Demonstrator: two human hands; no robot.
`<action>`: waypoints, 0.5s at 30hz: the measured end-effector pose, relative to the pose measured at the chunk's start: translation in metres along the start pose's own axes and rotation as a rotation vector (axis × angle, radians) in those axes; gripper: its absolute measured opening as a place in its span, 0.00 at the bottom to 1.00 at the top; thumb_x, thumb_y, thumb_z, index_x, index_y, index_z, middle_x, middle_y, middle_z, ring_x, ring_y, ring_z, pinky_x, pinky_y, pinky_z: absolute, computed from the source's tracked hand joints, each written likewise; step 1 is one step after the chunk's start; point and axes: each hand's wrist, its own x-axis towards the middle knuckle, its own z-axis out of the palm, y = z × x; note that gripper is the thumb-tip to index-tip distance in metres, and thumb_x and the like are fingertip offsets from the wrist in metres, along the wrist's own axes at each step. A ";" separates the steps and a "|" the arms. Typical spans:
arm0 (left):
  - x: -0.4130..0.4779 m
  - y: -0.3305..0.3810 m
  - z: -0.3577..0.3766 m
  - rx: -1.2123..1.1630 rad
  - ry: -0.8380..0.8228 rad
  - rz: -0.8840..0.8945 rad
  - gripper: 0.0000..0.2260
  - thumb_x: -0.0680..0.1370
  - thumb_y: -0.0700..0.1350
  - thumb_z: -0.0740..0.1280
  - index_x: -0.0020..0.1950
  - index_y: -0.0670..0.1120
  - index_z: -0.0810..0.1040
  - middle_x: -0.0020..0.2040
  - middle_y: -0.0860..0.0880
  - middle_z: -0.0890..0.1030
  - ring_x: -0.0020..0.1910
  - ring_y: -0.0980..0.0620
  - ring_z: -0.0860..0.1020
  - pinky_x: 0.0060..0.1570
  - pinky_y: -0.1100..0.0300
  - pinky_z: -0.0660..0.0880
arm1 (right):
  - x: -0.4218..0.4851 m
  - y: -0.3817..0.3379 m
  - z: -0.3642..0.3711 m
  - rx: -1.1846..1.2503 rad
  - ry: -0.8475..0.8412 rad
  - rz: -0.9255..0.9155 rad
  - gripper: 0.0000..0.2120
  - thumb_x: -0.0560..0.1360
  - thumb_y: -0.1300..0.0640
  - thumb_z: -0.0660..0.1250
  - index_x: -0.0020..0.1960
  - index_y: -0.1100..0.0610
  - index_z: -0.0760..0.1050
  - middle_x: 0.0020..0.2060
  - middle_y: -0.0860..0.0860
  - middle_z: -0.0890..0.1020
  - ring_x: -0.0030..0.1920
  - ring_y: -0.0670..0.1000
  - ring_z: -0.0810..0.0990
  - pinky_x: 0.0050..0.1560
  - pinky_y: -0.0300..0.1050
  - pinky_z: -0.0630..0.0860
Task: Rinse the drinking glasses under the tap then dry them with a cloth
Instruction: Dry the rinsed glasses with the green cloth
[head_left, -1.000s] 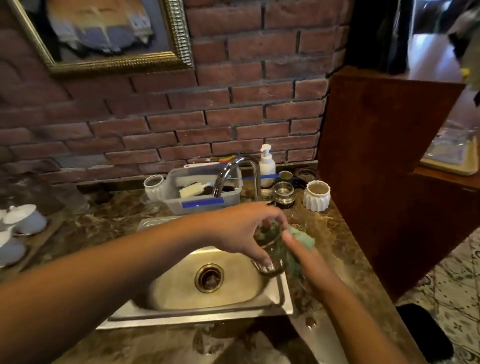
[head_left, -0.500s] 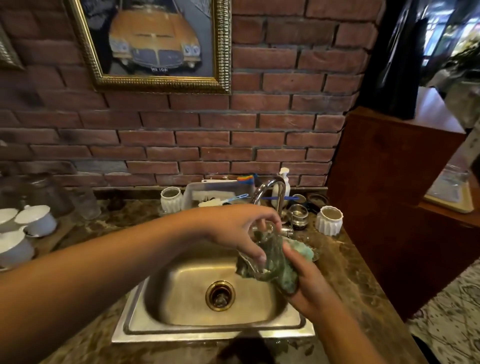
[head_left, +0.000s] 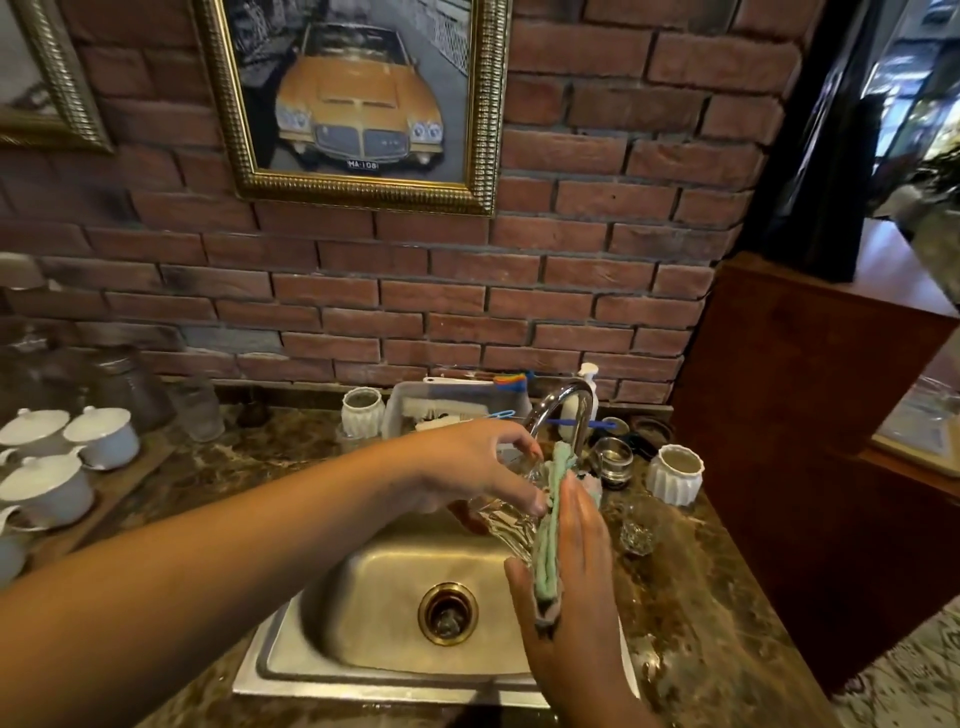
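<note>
Over one sink (head_left: 311, 670), two hands (left hand (head_left: 467, 467), right hand (head_left: 576, 561)) hold one glass (head_left: 506, 525).

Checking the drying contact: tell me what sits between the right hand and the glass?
In the head view, the green cloth lies between the right hand and the glass.

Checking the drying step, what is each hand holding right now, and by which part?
The left hand grips the drinking glass around its side wall, over the sink. The right hand presses the green cloth flat against it.
</note>
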 end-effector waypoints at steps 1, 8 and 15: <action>-0.003 0.000 0.001 0.015 -0.001 0.009 0.22 0.71 0.40 0.79 0.60 0.54 0.77 0.52 0.46 0.78 0.51 0.48 0.78 0.53 0.48 0.77 | 0.004 0.000 -0.004 0.102 -0.054 0.057 0.40 0.75 0.42 0.65 0.80 0.47 0.50 0.78 0.43 0.57 0.78 0.40 0.53 0.75 0.41 0.55; -0.028 0.011 -0.002 0.125 -0.221 0.192 0.25 0.73 0.35 0.76 0.67 0.51 0.75 0.65 0.43 0.73 0.60 0.39 0.80 0.55 0.41 0.82 | 0.030 0.026 -0.041 1.207 -0.415 0.576 0.38 0.55 0.43 0.85 0.59 0.59 0.82 0.52 0.62 0.86 0.53 0.62 0.85 0.48 0.51 0.84; -0.033 0.026 0.004 0.361 -0.403 0.396 0.27 0.74 0.34 0.76 0.67 0.52 0.73 0.69 0.53 0.70 0.68 0.46 0.73 0.49 0.66 0.81 | 0.005 0.034 -0.034 1.829 -0.748 0.735 0.31 0.64 0.55 0.84 0.62 0.66 0.80 0.58 0.69 0.82 0.57 0.68 0.82 0.50 0.67 0.81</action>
